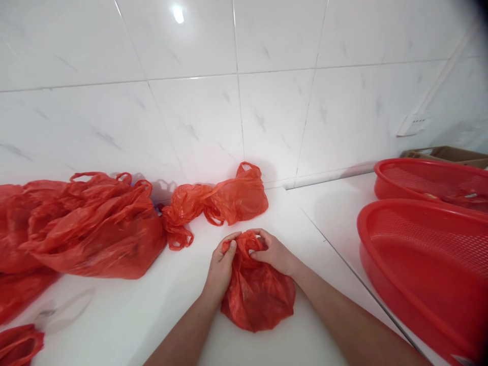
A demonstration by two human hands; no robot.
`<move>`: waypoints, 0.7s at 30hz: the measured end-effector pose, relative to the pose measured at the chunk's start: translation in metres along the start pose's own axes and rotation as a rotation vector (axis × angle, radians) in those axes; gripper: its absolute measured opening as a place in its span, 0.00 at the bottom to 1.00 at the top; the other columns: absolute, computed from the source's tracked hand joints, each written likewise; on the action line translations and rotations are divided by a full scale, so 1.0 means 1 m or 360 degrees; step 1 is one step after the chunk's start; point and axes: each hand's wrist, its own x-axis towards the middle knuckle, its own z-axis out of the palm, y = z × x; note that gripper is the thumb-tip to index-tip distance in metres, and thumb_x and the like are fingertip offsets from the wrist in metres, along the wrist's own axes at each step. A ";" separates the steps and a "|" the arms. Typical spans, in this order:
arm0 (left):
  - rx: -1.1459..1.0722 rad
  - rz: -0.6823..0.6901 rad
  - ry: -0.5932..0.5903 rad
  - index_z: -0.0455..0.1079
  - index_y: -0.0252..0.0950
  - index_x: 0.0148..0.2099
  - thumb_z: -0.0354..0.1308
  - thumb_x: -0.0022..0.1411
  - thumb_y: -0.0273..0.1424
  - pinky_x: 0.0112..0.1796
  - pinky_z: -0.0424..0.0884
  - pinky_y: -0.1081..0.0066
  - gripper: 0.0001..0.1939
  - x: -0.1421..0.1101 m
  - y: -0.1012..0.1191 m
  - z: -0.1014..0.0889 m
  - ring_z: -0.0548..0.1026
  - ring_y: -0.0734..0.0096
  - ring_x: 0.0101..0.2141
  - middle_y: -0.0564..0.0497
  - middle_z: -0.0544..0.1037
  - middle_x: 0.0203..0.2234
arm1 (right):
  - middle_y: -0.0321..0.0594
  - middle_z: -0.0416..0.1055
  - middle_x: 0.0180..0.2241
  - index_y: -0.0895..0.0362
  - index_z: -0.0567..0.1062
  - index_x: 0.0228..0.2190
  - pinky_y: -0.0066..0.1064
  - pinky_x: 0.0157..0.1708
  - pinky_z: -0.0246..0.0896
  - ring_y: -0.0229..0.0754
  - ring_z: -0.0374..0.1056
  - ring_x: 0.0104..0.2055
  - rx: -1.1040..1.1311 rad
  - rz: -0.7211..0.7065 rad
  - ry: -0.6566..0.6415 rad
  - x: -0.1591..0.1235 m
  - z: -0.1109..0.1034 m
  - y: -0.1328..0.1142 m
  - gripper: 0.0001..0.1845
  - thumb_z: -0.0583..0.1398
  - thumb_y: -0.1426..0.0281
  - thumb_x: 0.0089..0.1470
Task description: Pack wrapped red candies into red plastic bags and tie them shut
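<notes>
A red plastic bag (259, 297) rests on the white table in front of me, its lower part bulging and its top gathered. My left hand (223, 264) pinches the gathered top on the left, thumb pressed against the plastic. On the other side my right hand (276, 251) grips the bag's handle, fingers curled round it. What the bag contains cannot be made out through the plastic. Just behind it, against the wall, lie smaller tied red bags (247, 195).
Large full red bags (102, 229) are heaped at the left, with another red bag (19, 345) at the near left corner. Two red plastic baskets (368, 244) stand at the right, beyond a table seam. A cardboard box (446, 152) and wall socket (415, 124) are behind.
</notes>
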 end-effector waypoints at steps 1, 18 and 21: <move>0.0040 0.0033 0.0022 0.68 0.38 0.53 0.53 0.61 0.41 0.50 0.65 0.61 0.20 -0.001 0.001 0.001 0.71 0.60 0.49 0.45 0.73 0.50 | 0.36 0.72 0.37 0.52 0.68 0.45 0.33 0.37 0.63 0.41 0.69 0.37 -0.0148 -0.0029 0.0059 0.000 0.002 0.000 0.22 0.62 0.72 0.45; 0.0314 0.0217 0.0032 0.60 0.39 0.36 0.57 0.58 0.34 0.36 0.68 0.71 0.08 -0.019 -0.002 0.013 0.71 0.73 0.34 0.54 0.73 0.33 | 0.33 0.71 0.26 0.55 0.73 0.32 0.27 0.28 0.59 0.37 0.65 0.27 -0.0362 -0.0088 0.0395 0.003 -0.003 0.005 0.12 0.55 0.75 0.43; 0.0429 0.0275 0.0047 0.63 0.38 0.35 0.57 0.58 0.34 0.38 0.68 0.70 0.07 -0.017 -0.002 0.011 0.72 0.72 0.35 0.53 0.74 0.34 | 0.37 0.74 0.33 0.56 0.75 0.34 0.31 0.36 0.63 0.40 0.69 0.33 -0.0005 0.0038 0.0263 0.004 -0.008 0.002 0.14 0.58 0.75 0.41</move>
